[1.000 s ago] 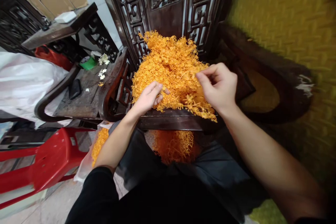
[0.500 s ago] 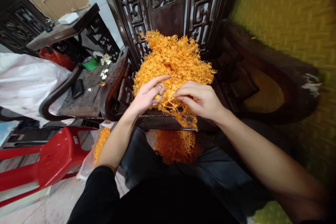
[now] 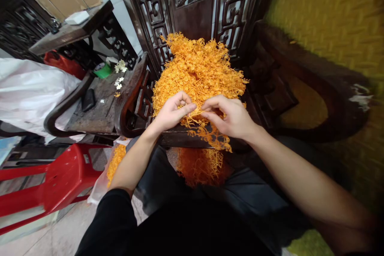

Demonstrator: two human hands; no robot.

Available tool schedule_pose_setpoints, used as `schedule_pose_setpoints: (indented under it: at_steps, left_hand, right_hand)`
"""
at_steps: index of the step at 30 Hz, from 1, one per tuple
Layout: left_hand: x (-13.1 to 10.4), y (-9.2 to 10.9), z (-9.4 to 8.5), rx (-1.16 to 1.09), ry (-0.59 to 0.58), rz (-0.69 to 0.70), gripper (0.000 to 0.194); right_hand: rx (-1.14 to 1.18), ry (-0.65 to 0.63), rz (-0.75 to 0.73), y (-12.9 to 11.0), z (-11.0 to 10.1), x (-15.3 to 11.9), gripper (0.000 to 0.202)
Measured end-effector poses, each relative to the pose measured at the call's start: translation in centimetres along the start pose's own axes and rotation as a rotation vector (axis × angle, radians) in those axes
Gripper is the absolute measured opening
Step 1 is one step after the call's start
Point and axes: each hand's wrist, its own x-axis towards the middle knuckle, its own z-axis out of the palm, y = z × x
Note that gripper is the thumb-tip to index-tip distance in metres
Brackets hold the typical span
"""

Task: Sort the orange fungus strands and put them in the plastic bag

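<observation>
Left index finger has curled in from pointing straight, so the left hand [image 3: 175,113] now bends thumb and fingers nearly together; whether it holds anything, I cannot tell. Beside it, the right hand [image 3: 232,117] pinches an orange sprig [image 3: 214,135], fingertips almost closed. Such thin stems probably want a light pinch close to the joint. Behind the sprig, the orange pile [image 3: 198,68] sits on a dark carved chair [image 3: 192,22]. Left of the pile: white flowers [image 3: 121,67], green tape [image 3: 103,71], a red stool [image 3: 64,176]. Right of it: yellow matting [image 3: 330,16], blurred.
</observation>
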Motion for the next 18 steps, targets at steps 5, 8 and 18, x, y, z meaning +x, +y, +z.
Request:
schedule_pose_setpoints:
  at_steps: [5,8,18]
  left_hand:
    - [0.8,-0.2,-1.3,0.031,0.276,0.137,0.039]
    - [1.5,-0.6,-3.8,-0.139,0.522,0.156,0.041]
    - [0.9,-0.3,-0.5,-0.42,0.141,-0.078,0.046]
  right_hand:
    - [0.091,0.02,0.01,-0.8,0.0,0.0,0.01]
    - [0.227,0.066,0.048,-1.1,-0.6,-0.1,0.012]
    - [0.611,0.209,0.362,2.4,0.3,0.4,0.027]
